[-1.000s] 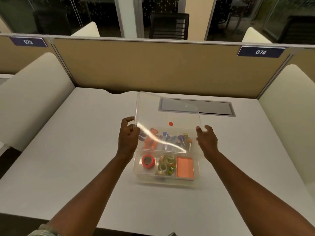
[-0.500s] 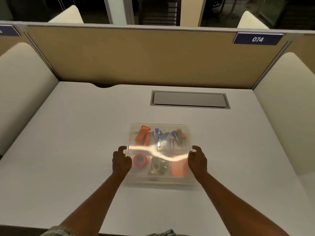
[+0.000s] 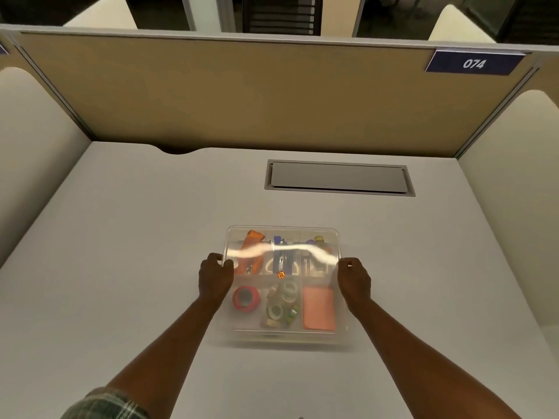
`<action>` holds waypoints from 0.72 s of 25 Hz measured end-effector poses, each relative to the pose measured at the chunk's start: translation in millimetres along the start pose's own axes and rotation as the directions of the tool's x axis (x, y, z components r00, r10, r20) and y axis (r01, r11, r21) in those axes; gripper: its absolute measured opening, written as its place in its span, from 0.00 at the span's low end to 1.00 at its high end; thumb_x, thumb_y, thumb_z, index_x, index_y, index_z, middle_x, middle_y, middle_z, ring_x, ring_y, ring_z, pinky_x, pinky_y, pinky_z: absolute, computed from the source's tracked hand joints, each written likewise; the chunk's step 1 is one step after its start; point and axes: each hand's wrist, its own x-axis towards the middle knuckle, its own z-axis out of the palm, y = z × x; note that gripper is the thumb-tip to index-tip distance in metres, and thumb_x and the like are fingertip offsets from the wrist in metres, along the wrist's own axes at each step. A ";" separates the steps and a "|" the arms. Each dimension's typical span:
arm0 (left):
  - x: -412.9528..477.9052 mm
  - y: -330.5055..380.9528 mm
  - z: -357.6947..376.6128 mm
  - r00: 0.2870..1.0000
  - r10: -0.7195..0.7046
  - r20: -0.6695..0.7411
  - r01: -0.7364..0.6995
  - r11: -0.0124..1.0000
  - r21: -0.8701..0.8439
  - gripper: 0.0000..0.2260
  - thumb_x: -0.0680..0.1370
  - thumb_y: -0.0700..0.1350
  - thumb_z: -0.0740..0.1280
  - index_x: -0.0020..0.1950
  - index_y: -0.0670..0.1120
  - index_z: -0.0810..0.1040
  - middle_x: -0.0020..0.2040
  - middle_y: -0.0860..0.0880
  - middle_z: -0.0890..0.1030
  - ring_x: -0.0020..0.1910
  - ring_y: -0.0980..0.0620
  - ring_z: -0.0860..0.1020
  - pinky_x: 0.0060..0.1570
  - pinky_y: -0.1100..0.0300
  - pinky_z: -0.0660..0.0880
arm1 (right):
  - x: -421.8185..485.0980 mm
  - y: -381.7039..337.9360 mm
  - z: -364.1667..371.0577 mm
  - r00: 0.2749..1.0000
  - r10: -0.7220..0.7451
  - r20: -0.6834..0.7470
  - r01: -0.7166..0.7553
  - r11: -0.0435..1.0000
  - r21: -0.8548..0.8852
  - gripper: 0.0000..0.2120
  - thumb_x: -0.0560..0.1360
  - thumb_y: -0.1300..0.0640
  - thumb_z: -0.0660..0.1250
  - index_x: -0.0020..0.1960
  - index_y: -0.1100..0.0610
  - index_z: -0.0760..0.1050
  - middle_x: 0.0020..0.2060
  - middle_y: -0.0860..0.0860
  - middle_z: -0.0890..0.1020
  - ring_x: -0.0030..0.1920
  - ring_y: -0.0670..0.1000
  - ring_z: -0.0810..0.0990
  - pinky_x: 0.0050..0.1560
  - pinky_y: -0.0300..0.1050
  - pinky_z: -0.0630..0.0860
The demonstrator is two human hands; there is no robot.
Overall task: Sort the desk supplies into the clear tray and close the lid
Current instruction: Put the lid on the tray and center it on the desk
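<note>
A clear tray [image 3: 286, 335] sits on the desk in front of me with its clear lid [image 3: 282, 234] lying flat on top. Through the lid I see orange scissors [image 3: 249, 252], pens [image 3: 282, 258], a red tape roll [image 3: 245, 298], several small tape rolls [image 3: 282, 300] and an orange pad [image 3: 319, 308] in separate compartments. My left hand [image 3: 215, 275] grips the lid's left edge. My right hand [image 3: 353, 278] grips the lid's right edge. Both sets of fingers curl over the rim.
The white desk [image 3: 121, 267] has a grey cable hatch [image 3: 338, 178] behind the tray. A tan partition [image 3: 242, 95] with a "074" label [image 3: 473, 63] closes the back; cream side panels [image 3: 514, 182] stand left and right.
The lid, held tilted above the tray a second ago, has come down flat onto it. Both hands moved along the lid's sides toward the middle.
</note>
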 end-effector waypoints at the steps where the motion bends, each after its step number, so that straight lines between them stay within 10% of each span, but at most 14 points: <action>1: 8.1 7.8 1.6 1.000 -0.001 -0.006 0.001 1.000 0.000 0.15 0.78 0.46 0.63 0.61 0.41 0.76 0.59 0.39 0.79 0.57 0.40 0.77 0.57 0.49 0.74 | 7.2 -4.9 0.3 1.000 -0.010 0.005 0.009 1.000 0.009 0.14 0.81 0.51 0.59 0.60 0.57 0.78 0.58 0.56 0.81 0.60 0.59 0.77 0.63 0.54 0.73; 7: 58.5 43.2 13.5 0.998 -0.063 -0.001 0.062 0.992 -0.110 0.21 0.81 0.56 0.61 0.57 0.39 0.79 0.55 0.40 0.82 0.57 0.39 0.77 0.59 0.48 0.74 | 50.2 -45.1 10.5 0.999 0.006 0.044 -0.009 0.997 0.077 0.22 0.81 0.43 0.58 0.43 0.59 0.78 0.33 0.48 0.78 0.36 0.50 0.76 0.40 0.45 0.69; 13: 84.3 38.5 28.6 0.990 -0.137 0.040 0.143 0.950 -0.276 0.17 0.78 0.57 0.67 0.48 0.42 0.79 0.42 0.48 0.80 0.47 0.44 0.78 0.46 0.54 0.73 | 76.6 -40.1 24.7 0.981 0.161 0.112 -0.185 0.949 0.254 0.16 0.76 0.43 0.69 0.50 0.56 0.79 0.45 0.50 0.81 0.48 0.53 0.78 0.55 0.50 0.75; 18: 85.3 27.8 35.7 0.995 -0.101 -0.009 0.093 0.940 -0.327 0.17 0.77 0.57 0.68 0.44 0.42 0.78 0.38 0.49 0.79 0.41 0.47 0.77 0.41 0.57 0.71 | 78.2 -34.0 33.7 0.982 0.166 0.094 -0.189 0.912 0.363 0.14 0.76 0.43 0.69 0.49 0.55 0.78 0.41 0.51 0.81 0.41 0.54 0.78 0.49 0.53 0.79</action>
